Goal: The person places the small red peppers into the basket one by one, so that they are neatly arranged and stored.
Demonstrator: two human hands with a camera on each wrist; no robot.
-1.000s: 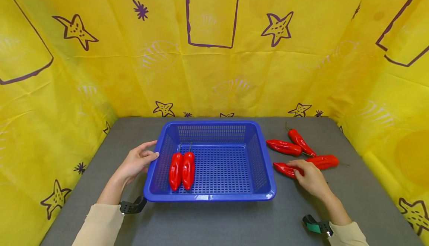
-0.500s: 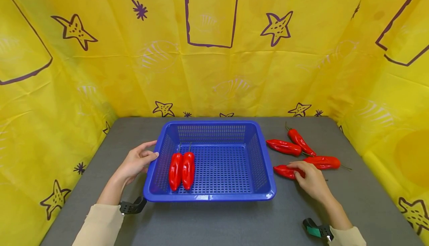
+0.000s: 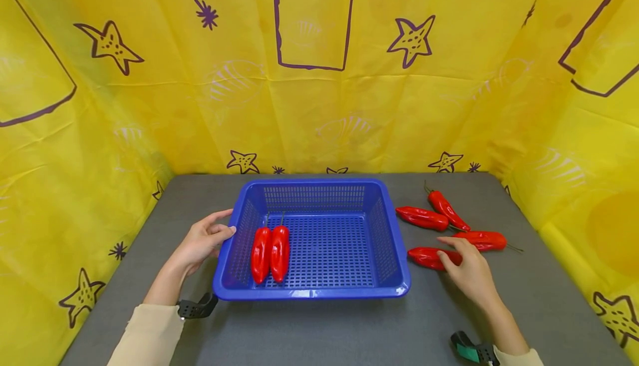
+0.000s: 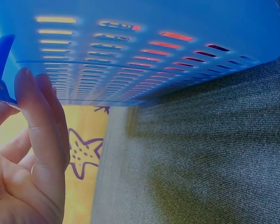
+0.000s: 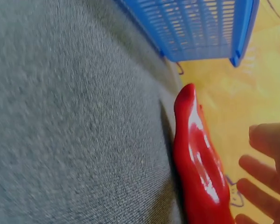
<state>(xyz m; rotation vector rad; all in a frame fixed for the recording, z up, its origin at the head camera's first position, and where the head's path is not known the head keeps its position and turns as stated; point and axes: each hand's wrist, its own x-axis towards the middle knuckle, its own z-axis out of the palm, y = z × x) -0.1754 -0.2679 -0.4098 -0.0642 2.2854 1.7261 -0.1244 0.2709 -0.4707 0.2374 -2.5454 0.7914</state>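
Observation:
A blue plastic basket [image 3: 312, 294] with slotted walls stands mid-table. My left hand [image 3: 204, 241] pinches its left rim, thumb on top and fingers against the outer wall, as the left wrist view [image 4: 37, 126] also shows. Two red chili peppers [image 3: 280, 252] lie side by side in the basket's left part, stems away from me. Right of the basket, another red chili pepper [image 3: 429, 258] lies on the table. Just over its stem end is my right hand [image 3: 469, 274], thumb and fingers spread apart. In the right wrist view a gap separates the fingers [image 5: 256, 172] from this pepper.
Behind the right hand lie more red chili peppers: one [image 3: 486, 240] close to the fingertips, one [image 3: 423, 218] near the basket's right rim, and one [image 3: 448, 211] farther back. Yellow printed cloth [image 3: 319, 116] walls in the grey table [image 3: 309, 333] at the back and sides.
My right hand has let go of the nearest pepper and moved slightly right, its fingers parting. The pepper behind it shifted a little, then settled. The left hand and basket stay put.

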